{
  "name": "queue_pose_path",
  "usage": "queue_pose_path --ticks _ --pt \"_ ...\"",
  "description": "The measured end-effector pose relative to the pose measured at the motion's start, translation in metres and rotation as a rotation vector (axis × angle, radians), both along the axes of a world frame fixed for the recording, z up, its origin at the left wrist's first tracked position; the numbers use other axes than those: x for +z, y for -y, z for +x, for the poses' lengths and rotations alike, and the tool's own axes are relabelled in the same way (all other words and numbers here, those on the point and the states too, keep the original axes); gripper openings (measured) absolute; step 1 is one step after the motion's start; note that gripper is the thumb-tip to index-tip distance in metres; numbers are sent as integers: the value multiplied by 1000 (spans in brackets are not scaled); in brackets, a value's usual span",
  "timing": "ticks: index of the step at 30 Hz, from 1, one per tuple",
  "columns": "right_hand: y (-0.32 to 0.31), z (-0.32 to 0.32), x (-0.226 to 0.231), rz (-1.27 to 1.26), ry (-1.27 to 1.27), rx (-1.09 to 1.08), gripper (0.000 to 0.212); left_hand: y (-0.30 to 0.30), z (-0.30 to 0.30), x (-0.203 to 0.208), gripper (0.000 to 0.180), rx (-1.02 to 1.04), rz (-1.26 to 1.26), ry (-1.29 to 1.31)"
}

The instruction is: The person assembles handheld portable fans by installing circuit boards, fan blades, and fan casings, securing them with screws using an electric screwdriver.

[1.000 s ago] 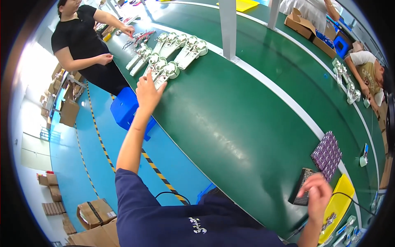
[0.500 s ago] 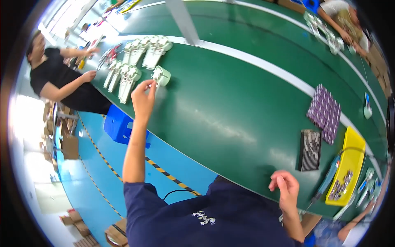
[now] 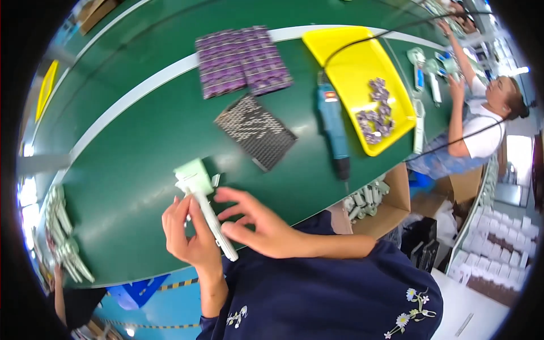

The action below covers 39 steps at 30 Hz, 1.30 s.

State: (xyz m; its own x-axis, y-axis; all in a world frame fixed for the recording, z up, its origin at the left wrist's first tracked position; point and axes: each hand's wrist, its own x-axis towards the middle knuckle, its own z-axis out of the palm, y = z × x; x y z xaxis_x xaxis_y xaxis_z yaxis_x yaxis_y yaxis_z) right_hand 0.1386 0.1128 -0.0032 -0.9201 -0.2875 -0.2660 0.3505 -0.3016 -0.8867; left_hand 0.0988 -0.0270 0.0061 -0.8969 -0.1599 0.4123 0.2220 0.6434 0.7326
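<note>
My left hand (image 3: 191, 235) is closed on a long-handled plastic part (image 3: 211, 217), with a white handle and a pale green squarish head (image 3: 194, 174). The part is tilted, its head away from me and its handle end towards my body. My right hand (image 3: 255, 226) is beside the handle, fingers bent and apart; whether the fingertips touch it I cannot tell. A small pale piece (image 3: 216, 180) shows next to the head, just past my right fingertips.
A black tray of small metal pieces (image 3: 258, 131) lies ahead, with purple patterned sheets (image 3: 242, 61) behind. Right of it are a blue electric screwdriver (image 3: 333, 124) and a yellow tray (image 3: 354, 62) with small parts. Similar handled parts (image 3: 68, 249) lie far left. A co-worker (image 3: 481, 124) sits right.
My view has turned right. The handled part has come from the group at the left to in front of me, in my left hand. My right hand has moved up beside it.
</note>
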Motion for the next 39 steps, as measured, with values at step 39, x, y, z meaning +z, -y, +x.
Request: queue_pose_path --ticks 39 --pt "-302 -37 25 1476 -339 -40 21 23 0 -42 16 -381 351 308"
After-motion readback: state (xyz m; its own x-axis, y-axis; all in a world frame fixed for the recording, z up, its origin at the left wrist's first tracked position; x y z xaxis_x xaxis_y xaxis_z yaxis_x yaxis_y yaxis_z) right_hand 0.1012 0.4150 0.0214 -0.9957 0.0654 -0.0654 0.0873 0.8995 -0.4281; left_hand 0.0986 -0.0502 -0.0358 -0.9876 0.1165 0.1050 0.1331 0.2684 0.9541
